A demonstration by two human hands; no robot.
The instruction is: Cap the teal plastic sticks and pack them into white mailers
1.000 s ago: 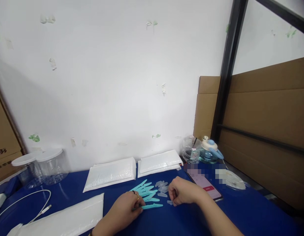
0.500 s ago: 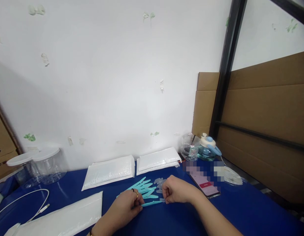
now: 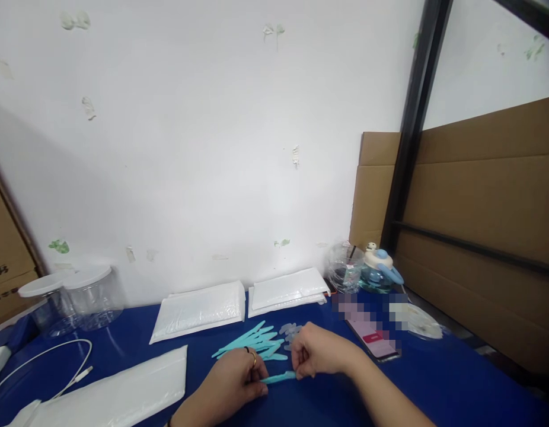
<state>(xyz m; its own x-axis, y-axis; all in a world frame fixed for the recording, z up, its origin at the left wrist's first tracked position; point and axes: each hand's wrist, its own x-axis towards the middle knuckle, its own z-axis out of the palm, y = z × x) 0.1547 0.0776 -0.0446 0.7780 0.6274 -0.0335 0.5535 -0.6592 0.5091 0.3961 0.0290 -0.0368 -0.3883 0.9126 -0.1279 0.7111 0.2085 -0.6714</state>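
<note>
Tabletop (image 3: 345, 394), deep blue, carries the whole show, and there's a long white packet (image 3: 123, 388) beside the left forearm, where a careless elbow could shove it. Beyond the right forearm lies a phone (image 3: 374, 338); one wide swing of that arm might knock it askew. Now the hands: left hand (image 3: 232, 379), ring on a finger, pinches the left end of one slim turquoise piece (image 3: 278, 377), low over the blue, in front of the others. Right hand (image 3: 321, 350) has thumb and fingers closed on its other end, though whether something clear is tucked in that pinch, I can't tell. Tense spot, this! If the two hands push out of line, I'd say the thin piece could bend, or skid free of the left fingers. Just behind sits a fanned heap of turquoise pieces (image 3: 250, 341), close enough to the left knuckles that a bump could scatter it. And smallest of all, clear slips (image 3: 289, 328) beside the right fingers: light-looking, pale, easily brushed away or picked up two at once.
</note>
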